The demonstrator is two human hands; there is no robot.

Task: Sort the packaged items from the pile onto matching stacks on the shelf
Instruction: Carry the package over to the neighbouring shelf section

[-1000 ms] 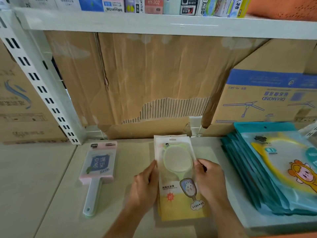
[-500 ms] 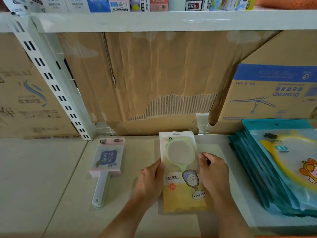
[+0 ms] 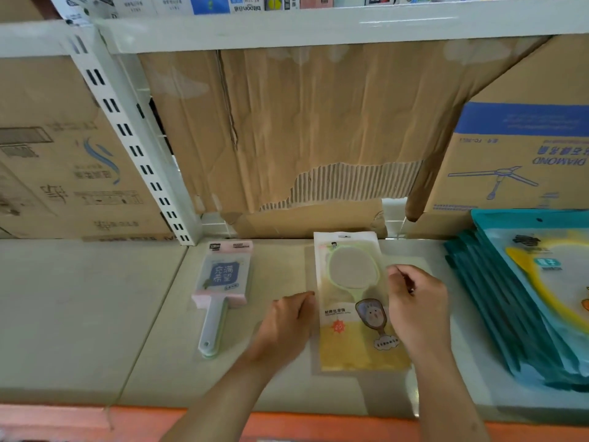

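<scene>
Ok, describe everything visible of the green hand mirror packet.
The hand mirror packet is a clear plastic pouch, hang hole at the far end, yellow print at the near end, a green-rimmed mirror inside. It lies flat on the shelf. The left hand touches its left edge; the right hand is at its right edge.

left grip (image 3: 287, 327): fingers curled, knuckles up | right grip (image 3: 414, 309): fingers curled, knuckles up
</scene>
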